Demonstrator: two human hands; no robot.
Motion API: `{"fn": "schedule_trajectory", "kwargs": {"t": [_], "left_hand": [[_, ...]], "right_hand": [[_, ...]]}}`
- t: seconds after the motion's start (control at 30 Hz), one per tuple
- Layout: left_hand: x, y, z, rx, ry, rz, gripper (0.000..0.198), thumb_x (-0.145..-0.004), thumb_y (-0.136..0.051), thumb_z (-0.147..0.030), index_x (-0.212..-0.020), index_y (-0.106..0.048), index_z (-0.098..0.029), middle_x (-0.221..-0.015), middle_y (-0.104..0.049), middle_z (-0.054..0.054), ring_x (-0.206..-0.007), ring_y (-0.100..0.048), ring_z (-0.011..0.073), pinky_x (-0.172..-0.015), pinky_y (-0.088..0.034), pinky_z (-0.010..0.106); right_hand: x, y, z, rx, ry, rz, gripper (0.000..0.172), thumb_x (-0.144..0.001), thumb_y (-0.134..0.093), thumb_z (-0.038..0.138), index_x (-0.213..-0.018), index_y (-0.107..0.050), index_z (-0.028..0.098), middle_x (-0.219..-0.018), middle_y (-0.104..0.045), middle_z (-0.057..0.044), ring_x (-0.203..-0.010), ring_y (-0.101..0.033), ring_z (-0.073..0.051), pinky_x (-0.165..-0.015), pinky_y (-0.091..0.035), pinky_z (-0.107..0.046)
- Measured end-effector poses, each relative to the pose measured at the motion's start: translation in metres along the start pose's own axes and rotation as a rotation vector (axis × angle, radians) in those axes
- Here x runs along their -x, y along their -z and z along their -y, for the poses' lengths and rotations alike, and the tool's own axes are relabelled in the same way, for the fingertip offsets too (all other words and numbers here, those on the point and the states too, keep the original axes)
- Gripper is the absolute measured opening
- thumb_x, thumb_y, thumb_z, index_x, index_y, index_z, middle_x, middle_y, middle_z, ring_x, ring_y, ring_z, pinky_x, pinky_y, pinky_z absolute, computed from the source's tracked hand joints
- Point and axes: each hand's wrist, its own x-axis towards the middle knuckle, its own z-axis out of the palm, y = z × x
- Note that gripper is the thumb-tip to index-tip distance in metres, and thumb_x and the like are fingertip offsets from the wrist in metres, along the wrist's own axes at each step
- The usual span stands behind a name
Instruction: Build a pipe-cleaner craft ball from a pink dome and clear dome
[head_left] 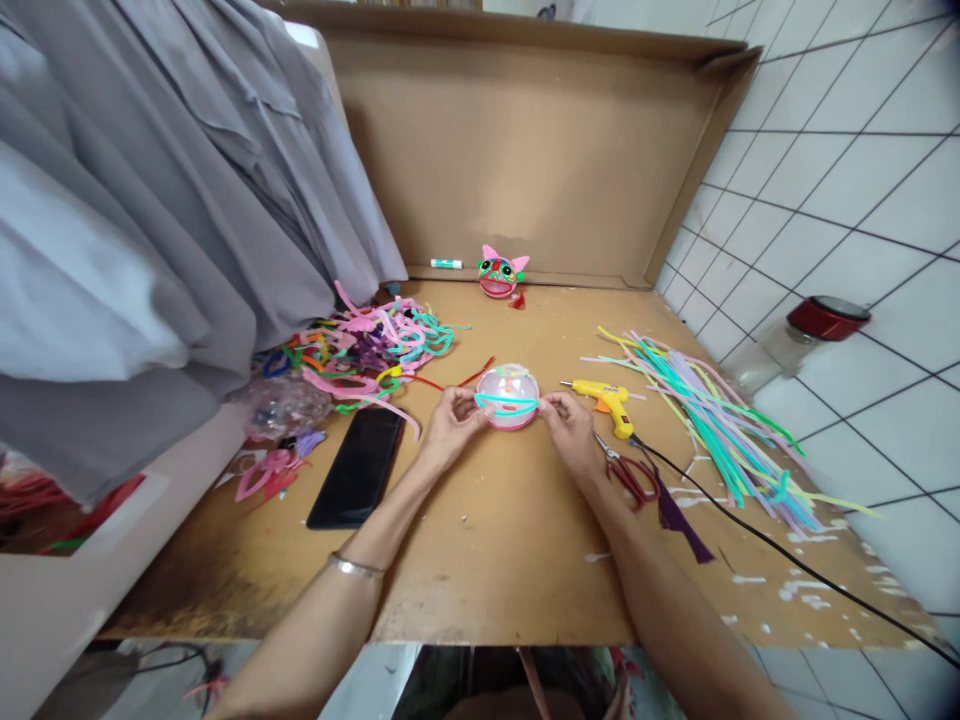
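Between my two hands is a clear plastic ball (510, 386) with turquoise pipe cleaner strips curved across its front and pink along its lower edge. My left hand (454, 425) pinches its left side, the thumb at the end of the turquoise strip. On the right side, the fingertips of my right hand (568, 424) close on the ball's edge by the other end of the strip. A yellow hot glue gun (609, 402) lies just right of my right hand, with red-handled scissors (631, 475) below it. A red pipe cleaner (478, 373) lies behind my left hand.
A finished-looking pink-eared animal head (498, 273) and a glue stick (447, 264) stand by the cardboard wall (517, 150). Tangled pipe cleaners (382, 340) and a black phone (355, 468) lie left. Straight pipe cleaners (705, 420), a purple tassel (684, 525) and the gun's black cord (757, 512) lie right.
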Motion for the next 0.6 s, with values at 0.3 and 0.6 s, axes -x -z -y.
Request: {"fn": "schedule_trajectory", "kwargs": {"t": [0.3,0.6], "left_hand": [[0.003,-0.003,0.001,0.01,0.023,-0.05,0.062,-0.043,-0.087,-0.039,-0.082,-0.042,-0.02,-0.089,-0.067,0.003,-0.088,-0.068,0.0194,-0.085,-0.053,0.036],[0.004,-0.005,-0.002,-0.13,0.019,-0.124,0.065,-0.046,-0.084,-0.043,-0.091,-0.043,-0.02,-0.101,-0.067,0.009,-0.095,-0.068,0.0232,-0.083,-0.053,0.036]], "right_hand": [[0.0,-0.004,0.002,-0.043,-0.022,0.004,0.023,-0.081,-0.056,0.042,-0.078,-0.062,0.021,-0.075,-0.067,-0.002,-0.071,-0.062,-0.018,-0.07,-0.049,-0.03],[0.004,-0.006,0.012,0.028,0.065,0.058,0.02,-0.082,-0.052,0.037,-0.074,-0.062,0.022,-0.077,-0.066,-0.002,-0.075,-0.061,-0.018,-0.072,-0.048,-0.03]]}}
